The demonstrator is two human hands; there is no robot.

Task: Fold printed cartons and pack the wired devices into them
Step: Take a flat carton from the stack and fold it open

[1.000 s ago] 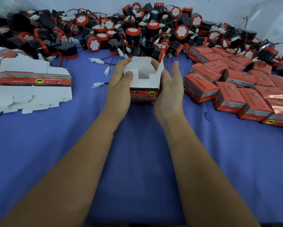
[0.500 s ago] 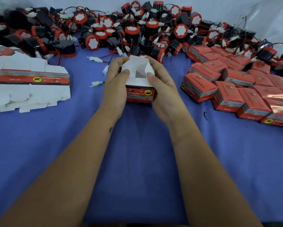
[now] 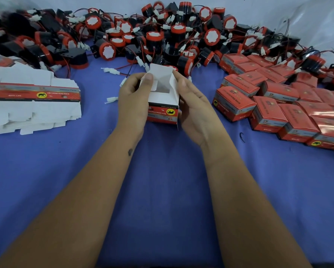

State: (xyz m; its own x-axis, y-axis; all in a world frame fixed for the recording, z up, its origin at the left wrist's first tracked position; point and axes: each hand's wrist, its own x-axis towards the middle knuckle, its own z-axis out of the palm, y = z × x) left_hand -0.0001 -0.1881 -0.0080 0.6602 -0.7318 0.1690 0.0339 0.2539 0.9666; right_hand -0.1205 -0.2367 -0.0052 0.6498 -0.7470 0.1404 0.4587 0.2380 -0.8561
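The left hand (image 3: pixel 132 99) has its fingers curled round the left wall of a half-folded carton (image 3: pixel 163 105), its thumb pressed down on a white top flap. The right hand (image 3: pixel 196 111) cups the carton's right side, fingers laid nearly straight along the wall and bending a flap inward. Between the two palms the carton stands upright on the blue tablecloth (image 3: pixel 162 190), its white flaps still open above and its red printed band with a yellow emblem facing the person. Just beyond the fingertips lies a heap of black-and-red wired devices (image 3: pixel 162 35), their red leads and white plugs trailing toward the hands; one loose white plug (image 3: pixel 112 99) sits just left of the left hand. Further left of that hand is a stack of flat unfolded cartons (image 3: pixel 34 99). Out to the right of the right hand, closed red cartons (image 3: pixel 278 105) stand packed together in rows.
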